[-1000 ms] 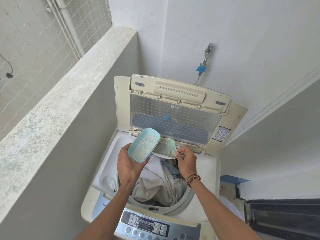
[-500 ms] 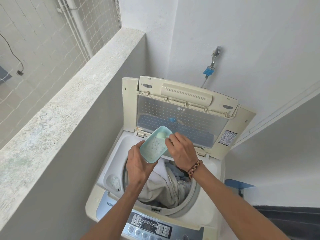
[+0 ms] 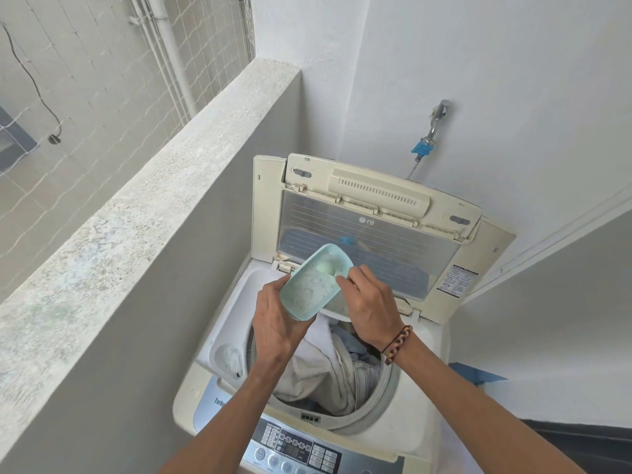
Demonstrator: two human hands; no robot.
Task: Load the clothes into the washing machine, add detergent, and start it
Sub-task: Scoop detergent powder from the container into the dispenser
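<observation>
The washing machine point(image 3: 424, 436) stands with its lid point(image 3: 369, 234) lifted up and leaning back toward the white wall. On the see-through part of the lid there are silver letters, upside down from here, that look like LG. At the front left corner of the machine a word starts with "Turbo" and the rest is hidden by an arm. A white sticker point(image 3: 456, 280) with tiny print sits on the right side of the lid, too small to read. The button panel point(image 3: 301, 451) at the front has little labels, also too small to read.

The left hand point(image 3: 277, 319) curls its fingers around the bottom end of a light blue tub point(image 3: 307, 292) full of white washing powder. The tub is held above the back of the drum. Its long side runs from near left up to far right, and its open top tips toward the camera. The right hand point(image 3: 371, 302) reaches into the tub, with the fingertips pinched on a pale green scoop point(image 3: 325, 267) that rests in the far end of the powder.

Clothes point(image 3: 328, 367), mostly cream and white with some blue, fill the drum below the hands. A bead bracelet point(image 3: 398, 343) is on the right wrist. A tap point(image 3: 432, 131) with a blue fitting sticks out of the wall behind
</observation>
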